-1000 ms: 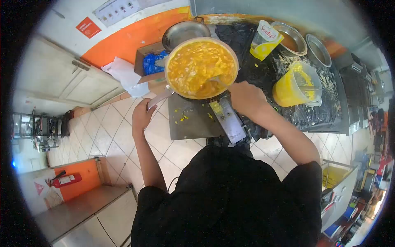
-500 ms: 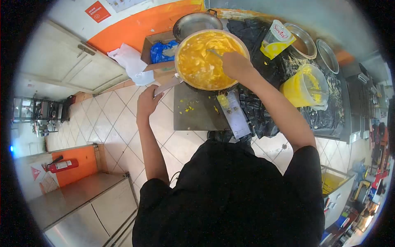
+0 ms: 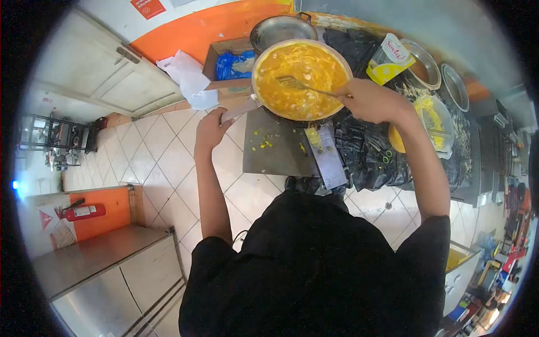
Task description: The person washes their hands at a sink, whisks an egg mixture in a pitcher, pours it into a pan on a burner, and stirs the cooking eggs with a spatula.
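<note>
A wide pan (image 3: 259, 99) sits over the stove, full of a yellow-orange mixture (image 3: 314, 67) with pale lumps. Wrapped round the end of the pan's handle (image 3: 240, 108) is my left hand (image 3: 211, 130). My right hand (image 3: 373, 101) is closed on the handle of a fork-like slotted turner (image 3: 293, 82), whose head lies over the mixture, a little left of the middle. Below the pan, the stove's metal top (image 3: 275, 151) carries scattered yellow bits.
Behind the pan stands another metal pan (image 3: 281, 31), beside a cardboard box (image 3: 211, 64) with a blue bag. On the black-covered right-hand counter are a Sovia pouch (image 3: 390, 59), metal bowls (image 3: 421, 64), a yellow-smeared clear tub (image 3: 437, 126) and green-handled scissors (image 3: 386, 157).
My right hand has moved right and back from over the pan, and the turner's head now shows above the mixture. My left hand keeps its hold on the handle. The view has shifted slightly.
</note>
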Action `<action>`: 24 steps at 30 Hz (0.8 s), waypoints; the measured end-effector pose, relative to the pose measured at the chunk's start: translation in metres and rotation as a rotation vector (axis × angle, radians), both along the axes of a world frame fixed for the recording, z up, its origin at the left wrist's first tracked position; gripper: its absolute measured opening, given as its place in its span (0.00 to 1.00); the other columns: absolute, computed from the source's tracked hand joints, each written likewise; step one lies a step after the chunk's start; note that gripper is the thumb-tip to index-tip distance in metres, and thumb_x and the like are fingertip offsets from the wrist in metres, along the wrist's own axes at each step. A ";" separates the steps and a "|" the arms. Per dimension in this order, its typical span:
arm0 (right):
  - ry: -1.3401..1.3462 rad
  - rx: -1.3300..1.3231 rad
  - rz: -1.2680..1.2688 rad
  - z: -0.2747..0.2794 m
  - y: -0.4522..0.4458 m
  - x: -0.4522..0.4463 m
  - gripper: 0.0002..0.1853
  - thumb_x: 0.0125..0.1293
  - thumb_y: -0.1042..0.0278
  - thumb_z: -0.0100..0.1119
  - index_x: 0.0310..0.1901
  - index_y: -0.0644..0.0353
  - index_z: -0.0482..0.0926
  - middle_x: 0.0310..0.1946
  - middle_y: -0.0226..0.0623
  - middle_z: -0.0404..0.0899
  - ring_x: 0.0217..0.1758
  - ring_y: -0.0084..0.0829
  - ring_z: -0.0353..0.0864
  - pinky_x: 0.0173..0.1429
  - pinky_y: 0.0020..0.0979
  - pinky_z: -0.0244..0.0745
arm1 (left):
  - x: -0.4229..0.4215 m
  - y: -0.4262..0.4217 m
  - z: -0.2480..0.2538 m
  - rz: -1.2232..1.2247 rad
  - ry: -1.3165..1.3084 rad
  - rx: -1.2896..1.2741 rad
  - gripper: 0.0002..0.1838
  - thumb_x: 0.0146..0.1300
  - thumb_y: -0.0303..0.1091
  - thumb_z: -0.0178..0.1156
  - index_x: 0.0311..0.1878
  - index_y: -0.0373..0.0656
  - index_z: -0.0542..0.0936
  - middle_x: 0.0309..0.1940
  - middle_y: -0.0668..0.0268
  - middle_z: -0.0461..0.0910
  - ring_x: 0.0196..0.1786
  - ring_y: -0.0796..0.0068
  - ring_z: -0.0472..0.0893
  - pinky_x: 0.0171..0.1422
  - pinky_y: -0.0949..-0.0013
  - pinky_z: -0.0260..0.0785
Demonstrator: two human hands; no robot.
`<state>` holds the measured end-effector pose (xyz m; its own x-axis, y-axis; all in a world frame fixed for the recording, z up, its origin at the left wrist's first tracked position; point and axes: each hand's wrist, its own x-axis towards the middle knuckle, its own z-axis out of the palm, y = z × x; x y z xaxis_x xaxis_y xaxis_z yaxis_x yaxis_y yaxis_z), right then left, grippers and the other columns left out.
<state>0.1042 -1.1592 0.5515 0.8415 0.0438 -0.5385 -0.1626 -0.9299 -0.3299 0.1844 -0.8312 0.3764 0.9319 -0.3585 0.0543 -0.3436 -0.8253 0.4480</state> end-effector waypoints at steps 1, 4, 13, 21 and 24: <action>-0.018 0.005 0.025 -0.002 0.000 -0.004 0.15 0.60 0.68 0.43 0.45 0.62 0.75 0.19 0.41 0.75 0.20 0.33 0.75 0.28 0.34 0.70 | -0.001 -0.001 0.002 0.002 0.006 -0.001 0.15 0.50 0.40 0.60 0.39 0.42 0.75 0.32 0.56 0.77 0.34 0.56 0.77 0.37 0.59 0.67; -0.091 0.098 0.125 -0.026 -0.002 -0.007 0.12 0.61 0.68 0.43 0.39 0.65 0.74 0.17 0.41 0.73 0.18 0.31 0.74 0.27 0.34 0.68 | -0.001 -0.003 0.003 0.001 0.008 0.005 0.15 0.50 0.40 0.60 0.38 0.41 0.74 0.31 0.57 0.77 0.34 0.57 0.77 0.37 0.59 0.67; -0.382 0.212 0.228 -0.079 0.034 0.008 0.12 0.59 0.69 0.42 0.36 0.67 0.74 0.22 0.48 0.75 0.25 0.38 0.77 0.34 0.36 0.70 | -0.001 -0.001 0.001 -0.008 0.007 -0.032 0.14 0.51 0.40 0.59 0.37 0.42 0.74 0.29 0.57 0.77 0.32 0.57 0.76 0.35 0.59 0.66; -0.502 0.198 0.022 -0.119 0.048 0.049 0.11 0.54 0.72 0.44 0.34 0.68 0.75 0.26 0.57 0.76 0.29 0.51 0.78 0.33 0.42 0.71 | -0.001 -0.003 0.001 -0.013 0.017 -0.024 0.14 0.50 0.39 0.60 0.38 0.42 0.74 0.30 0.56 0.77 0.33 0.56 0.76 0.36 0.59 0.66; -0.633 0.135 0.007 -0.121 0.052 0.057 0.10 0.51 0.75 0.44 0.29 0.72 0.75 0.25 0.58 0.76 0.30 0.50 0.79 0.34 0.43 0.72 | -0.001 0.000 0.000 -0.030 0.001 -0.052 0.14 0.50 0.38 0.60 0.38 0.41 0.75 0.31 0.56 0.77 0.33 0.56 0.76 0.37 0.59 0.66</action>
<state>0.1611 -1.1072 0.4307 0.9938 0.0836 0.0729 0.1083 -0.8737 -0.4742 0.1831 -0.8317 0.3762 0.9207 -0.3834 0.0731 -0.3679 -0.7899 0.4906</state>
